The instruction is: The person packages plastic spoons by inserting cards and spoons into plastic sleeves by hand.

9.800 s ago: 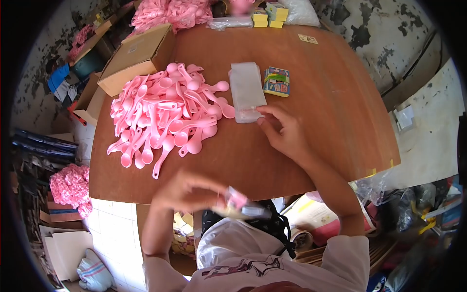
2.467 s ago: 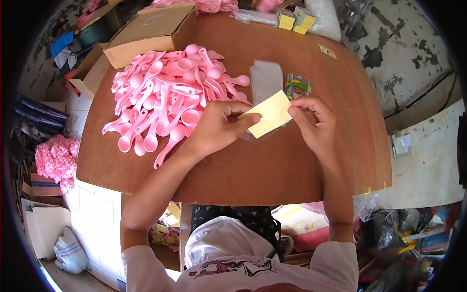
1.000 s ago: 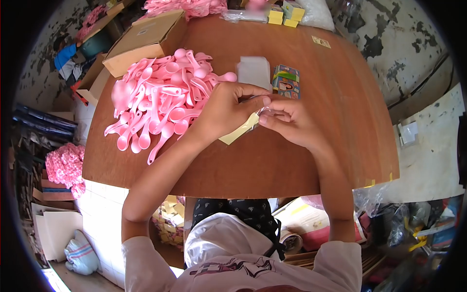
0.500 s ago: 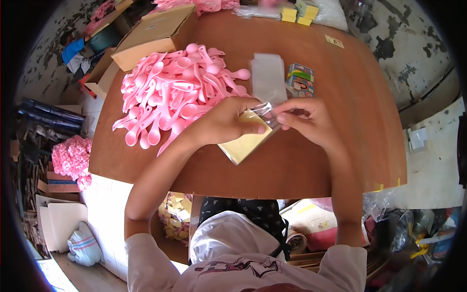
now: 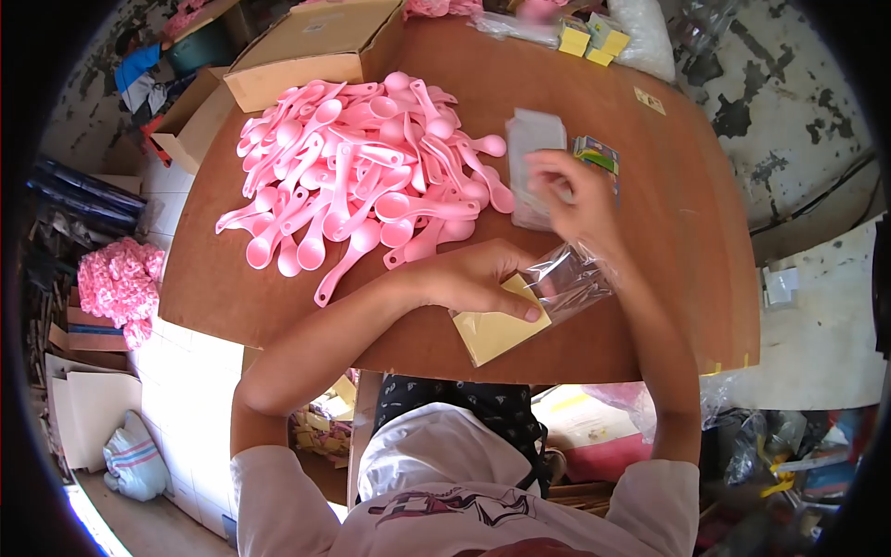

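Observation:
My left hand (image 5: 483, 278) is closed on a clear plastic bag (image 5: 574, 286) with a pale yellow card (image 5: 492, 332) in it. The thumb presses on the card near the table's front edge, and the bag's mouth stretches up to the right, by my right wrist. My right hand (image 5: 574, 190) is raised over the stack of clear plastic bags (image 5: 536, 135), its fingers bent and apart with nothing visible in them. Just behind it sits a stack of colourful printed cards (image 5: 596, 151), partly covered by the hand. A large heap of pink plastic spoons (image 5: 343, 176) lies left of the bags.
A cardboard box (image 5: 306, 51) stands behind the spoons on the brown table (image 5: 687, 241). Small yellow stacks (image 5: 592, 39) sit at the far edge. Another person (image 5: 139, 79) is at the far left. Pink bundles (image 5: 121, 283) lie beside the table.
My right hand has left the bag's mouth and moved up to the stack of bags. My left hand has brought the bagged card closer to me and slightly right.

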`<state>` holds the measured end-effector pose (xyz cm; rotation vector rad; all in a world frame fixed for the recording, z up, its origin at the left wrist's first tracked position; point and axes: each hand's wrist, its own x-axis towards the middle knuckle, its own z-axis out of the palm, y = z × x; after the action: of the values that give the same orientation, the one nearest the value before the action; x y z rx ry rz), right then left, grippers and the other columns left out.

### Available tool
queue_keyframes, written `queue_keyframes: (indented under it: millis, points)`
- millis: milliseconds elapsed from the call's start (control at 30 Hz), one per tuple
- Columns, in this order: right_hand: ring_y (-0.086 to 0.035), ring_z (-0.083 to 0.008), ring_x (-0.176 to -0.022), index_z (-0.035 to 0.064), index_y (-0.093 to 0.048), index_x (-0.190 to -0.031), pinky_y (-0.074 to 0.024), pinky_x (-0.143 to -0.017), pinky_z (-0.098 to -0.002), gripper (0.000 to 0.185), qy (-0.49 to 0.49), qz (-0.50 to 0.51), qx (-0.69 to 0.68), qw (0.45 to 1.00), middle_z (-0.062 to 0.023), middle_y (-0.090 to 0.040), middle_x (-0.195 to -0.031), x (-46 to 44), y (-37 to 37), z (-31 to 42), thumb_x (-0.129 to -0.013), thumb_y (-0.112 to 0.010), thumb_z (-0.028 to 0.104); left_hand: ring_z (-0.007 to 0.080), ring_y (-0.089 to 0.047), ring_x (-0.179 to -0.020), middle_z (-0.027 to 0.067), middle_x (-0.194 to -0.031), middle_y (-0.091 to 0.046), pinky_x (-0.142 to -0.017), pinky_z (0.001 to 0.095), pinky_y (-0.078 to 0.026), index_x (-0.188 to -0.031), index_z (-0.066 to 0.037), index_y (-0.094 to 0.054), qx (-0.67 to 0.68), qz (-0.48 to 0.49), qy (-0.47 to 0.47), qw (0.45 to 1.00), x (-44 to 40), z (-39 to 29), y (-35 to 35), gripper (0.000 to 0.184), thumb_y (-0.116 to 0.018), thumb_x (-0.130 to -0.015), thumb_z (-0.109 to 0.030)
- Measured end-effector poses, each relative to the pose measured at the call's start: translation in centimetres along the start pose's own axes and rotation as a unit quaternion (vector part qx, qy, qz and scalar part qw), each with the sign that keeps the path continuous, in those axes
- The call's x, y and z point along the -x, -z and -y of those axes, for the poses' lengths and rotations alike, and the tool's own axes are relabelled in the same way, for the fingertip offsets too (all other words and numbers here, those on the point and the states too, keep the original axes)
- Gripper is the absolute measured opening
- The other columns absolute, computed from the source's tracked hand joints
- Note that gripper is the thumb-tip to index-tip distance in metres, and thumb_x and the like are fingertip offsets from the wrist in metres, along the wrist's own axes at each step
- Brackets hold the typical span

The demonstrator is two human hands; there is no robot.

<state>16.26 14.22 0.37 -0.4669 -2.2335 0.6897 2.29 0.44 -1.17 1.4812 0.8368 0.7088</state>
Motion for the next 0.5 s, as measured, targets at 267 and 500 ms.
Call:
queue_keyframes:
  millis: [267, 500]
  points:
    - [-0.069, -0.0311, -0.074, 0.0024, -0.066, -0.097, -0.0525, -0.065, -0.0374, 0.03, -0.028, 0.184, 0.158, 0.97, -0.0181, -0.069, -0.085, -6.6, -4.1, 0.7, -0.075, -0.074, 0.02, 0.0106, -0.059, -0.087, 0.0043, -0.097, -0.067, -0.077, 0.0273, -0.047, -0.107, -0.001, -0.066, -0.037, -0.004, -0.09, 0.995, 0.4, -0.2, 0.4, 0.031, -0.073, -0.083, -0.019]
    - [-0.069, -0.0309, -0.08, -0.002, -0.064, -0.098, -0.0536, -0.072, -0.0369, 0.033, -0.041, 0.176, 0.153, 0.971, -0.0204, -0.069, -0.088, -7.8, -4.8, -0.2, -0.069, -0.073, 0.012, 0.0087, -0.058, -0.092, 0.0041, -0.1, -0.067, -0.08, 0.0259, -0.046, -0.109, -0.001, -0.065, -0.052, 0.002, -0.102, 0.993, 0.8, -1.2, 0.3, 0.033, -0.076, -0.083, -0.018]
